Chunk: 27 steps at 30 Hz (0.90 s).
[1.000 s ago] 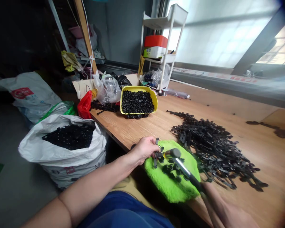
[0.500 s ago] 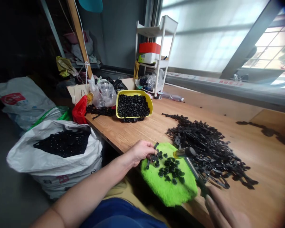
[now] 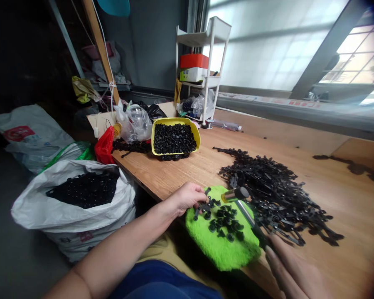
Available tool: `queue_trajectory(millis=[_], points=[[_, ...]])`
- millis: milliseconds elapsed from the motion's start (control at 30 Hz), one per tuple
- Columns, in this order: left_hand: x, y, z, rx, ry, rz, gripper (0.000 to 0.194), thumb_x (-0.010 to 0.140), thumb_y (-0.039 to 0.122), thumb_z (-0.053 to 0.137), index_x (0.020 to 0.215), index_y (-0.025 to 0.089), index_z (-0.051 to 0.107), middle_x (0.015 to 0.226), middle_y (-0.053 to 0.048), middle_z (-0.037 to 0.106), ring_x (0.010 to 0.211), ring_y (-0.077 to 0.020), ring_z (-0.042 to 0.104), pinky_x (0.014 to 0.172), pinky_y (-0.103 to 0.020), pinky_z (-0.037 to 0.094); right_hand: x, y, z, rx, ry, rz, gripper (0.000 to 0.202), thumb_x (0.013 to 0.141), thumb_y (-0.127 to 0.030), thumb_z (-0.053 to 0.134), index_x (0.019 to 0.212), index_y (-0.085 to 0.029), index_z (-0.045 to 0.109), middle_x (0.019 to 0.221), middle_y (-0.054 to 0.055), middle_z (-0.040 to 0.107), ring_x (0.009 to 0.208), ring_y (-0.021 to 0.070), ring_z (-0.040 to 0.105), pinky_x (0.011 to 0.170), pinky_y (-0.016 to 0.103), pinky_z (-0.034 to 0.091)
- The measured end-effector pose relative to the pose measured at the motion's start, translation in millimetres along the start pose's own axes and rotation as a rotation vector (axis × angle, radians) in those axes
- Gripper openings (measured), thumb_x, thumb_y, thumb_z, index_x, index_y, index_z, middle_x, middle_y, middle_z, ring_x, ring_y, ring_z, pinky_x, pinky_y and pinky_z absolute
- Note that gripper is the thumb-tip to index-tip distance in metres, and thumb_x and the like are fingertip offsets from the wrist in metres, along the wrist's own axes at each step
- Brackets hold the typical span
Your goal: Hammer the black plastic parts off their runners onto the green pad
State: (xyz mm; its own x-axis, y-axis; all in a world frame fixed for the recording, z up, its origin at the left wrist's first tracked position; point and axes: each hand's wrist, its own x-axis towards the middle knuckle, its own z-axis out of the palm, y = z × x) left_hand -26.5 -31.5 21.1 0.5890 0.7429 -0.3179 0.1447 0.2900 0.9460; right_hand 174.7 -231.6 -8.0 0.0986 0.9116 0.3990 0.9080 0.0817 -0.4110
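My left hand (image 3: 190,197) pinches a black plastic piece (image 3: 202,207) over the left part of a fuzzy green cloth (image 3: 220,257). Several small round black parts (image 3: 226,220) lie loose on the cloth, right of the held piece. In my right hand (image 3: 286,265), at the lower right, is the dark handle of a hammer (image 3: 246,214). The hammer's yellow and black head hangs over the cloth's upper right part, apart from the held piece.
A large pile of black plastic pieces (image 3: 277,191) covers the wooden table (image 3: 174,174) on the right. Farther back stands a yellow tray (image 3: 198,135) full of small black parts. Left of the table is a white sack (image 3: 28,211) holding black pieces. A white shelf (image 3: 205,81) stands behind.
The hammer in my right hand has moved a little left, toward the held piece. My left hand stays nearly in place with its grip unchanged.
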Motion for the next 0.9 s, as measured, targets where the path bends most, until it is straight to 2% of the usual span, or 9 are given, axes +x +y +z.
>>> queue_trajectory(millis=[100,167,233,267,400,533,667,733,900], points=[[1,1,-0.3,0.050,0.006,-0.025,0.006,0.061,0.010,0.057,0.057,0.011,0.053,0.040,0.003,0.051,0.030,-0.0049,0.043,0.030,-0.013,0.024,10,-3,-2,-0.021,0.014,0.012,0.034,0.091,-0.042,0.037,0.112,-0.020,0.051,0.105,0.007,0.057,0.093,0.0249,0.055,0.071,0.028,0.049],[2,0,-0.9,0.060,0.001,-0.023,0.003,0.060,0.011,0.058,0.059,0.011,0.055,0.042,0.003,0.052,0.031,-0.0045,0.043,0.031,-0.013,0.027,18,-10,-3,-0.013,-0.071,0.016,0.030,0.091,-0.042,0.033,0.101,-0.022,0.052,0.088,0.006,0.060,0.080,0.0239,0.058,0.060,0.028,0.049],[4,0,-1.6,0.066,-0.014,-0.026,0.003,0.059,0.011,0.059,0.060,0.011,0.056,0.042,0.003,0.051,0.031,-0.0040,0.041,0.032,-0.014,0.030,25,-17,-5,-0.002,-0.175,0.003,0.028,0.092,-0.041,0.029,0.091,-0.023,0.051,0.073,0.004,0.057,0.067,0.0219,0.057,0.050,0.026,0.045],[5,0,-1.9,0.072,-0.022,-0.028,0.003,0.059,0.012,0.059,0.060,0.011,0.056,0.042,0.003,0.051,0.031,-0.0038,0.040,0.032,-0.014,0.030,27,-20,-7,-0.012,-0.184,-0.003,0.027,0.092,-0.040,0.029,0.089,-0.023,0.050,0.070,0.004,0.056,0.063,0.0215,0.056,0.047,0.026,0.043],[6,2,-2.2,0.101,-0.021,-0.039,0.004,0.059,0.012,0.058,0.057,0.012,0.054,0.039,0.005,0.048,0.028,-0.0037,0.037,0.030,-0.015,0.029,29,-23,-9,-0.093,-0.037,0.019,0.026,0.091,-0.042,0.029,0.089,-0.024,0.048,0.068,0.005,0.054,0.056,0.0217,0.053,0.047,0.027,0.040],[6,3,-1.8,0.115,-0.013,-0.039,0.003,0.060,0.012,0.056,0.057,0.012,0.054,0.039,0.004,0.047,0.027,-0.0050,0.037,0.029,-0.016,0.029,33,-26,-4,-0.092,-0.144,0.001,0.023,0.092,-0.037,0.028,0.079,-0.024,0.042,0.053,-0.001,0.045,0.043,0.0182,0.046,0.039,0.025,0.031],[8,1,-2.3,0.129,-0.023,-0.024,0.002,0.058,0.012,0.056,0.058,0.012,0.055,0.040,0.004,0.048,0.027,-0.0050,0.037,0.029,-0.016,0.029,37,-29,-3,-0.085,-0.137,0.033,0.025,0.094,-0.038,0.025,0.086,-0.023,0.043,0.060,0.000,0.049,0.054,0.0182,0.051,0.046,0.024,0.035],[9,1,-2.5,0.148,-0.021,-0.024,0.002,0.058,0.013,0.057,0.057,0.012,0.055,0.040,0.004,0.048,0.027,-0.0050,0.036,0.029,-0.017,0.029,37,-29,-2,-0.102,-0.173,0.065,0.027,0.094,-0.038,0.024,0.091,-0.022,0.045,0.058,0.000,0.048,0.051,0.0191,0.050,0.043,0.025,0.033],[10,1,-2.0,0.153,-0.038,-0.037,0.002,0.057,0.012,0.057,0.059,0.011,0.057,0.040,0.003,0.049,0.029,-0.0055,0.038,0.030,-0.017,0.030,35,-25,4,-0.080,-0.212,0.097,0.027,0.093,-0.039,0.023,0.082,-0.023,0.040,0.059,-0.001,0.048,0.051,0.0178,0.049,0.045,0.026,0.031]])
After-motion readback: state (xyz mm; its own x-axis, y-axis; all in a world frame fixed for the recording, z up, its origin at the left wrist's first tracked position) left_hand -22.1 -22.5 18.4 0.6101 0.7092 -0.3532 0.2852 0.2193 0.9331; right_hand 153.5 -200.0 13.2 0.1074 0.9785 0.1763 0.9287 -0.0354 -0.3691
